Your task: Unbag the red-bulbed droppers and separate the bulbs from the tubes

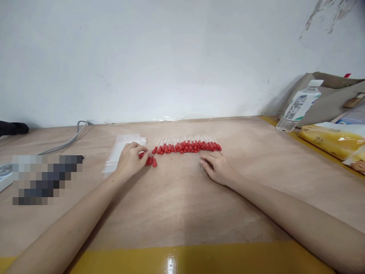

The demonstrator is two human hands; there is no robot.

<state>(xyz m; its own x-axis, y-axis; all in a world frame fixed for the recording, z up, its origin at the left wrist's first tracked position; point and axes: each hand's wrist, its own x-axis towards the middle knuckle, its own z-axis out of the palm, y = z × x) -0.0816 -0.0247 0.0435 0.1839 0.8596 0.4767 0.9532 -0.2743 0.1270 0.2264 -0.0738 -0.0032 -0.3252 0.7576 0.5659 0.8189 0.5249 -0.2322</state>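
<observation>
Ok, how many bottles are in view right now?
1: a labelled bottle by the bag, farther right than the right hand and the red-ended droppers. Any inside the bag would be hidden.

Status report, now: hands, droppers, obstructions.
Left hand at loose red bulbs. Right hand by clear tubes. Red-bulbed droppers lined up beyond. Bottle off right, clear of both hands.

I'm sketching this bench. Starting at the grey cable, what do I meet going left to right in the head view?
Grey cable, pale flat stack, left hand, row of red-bulbed tubes, right hand, plastic bottle, yellow package.
</observation>
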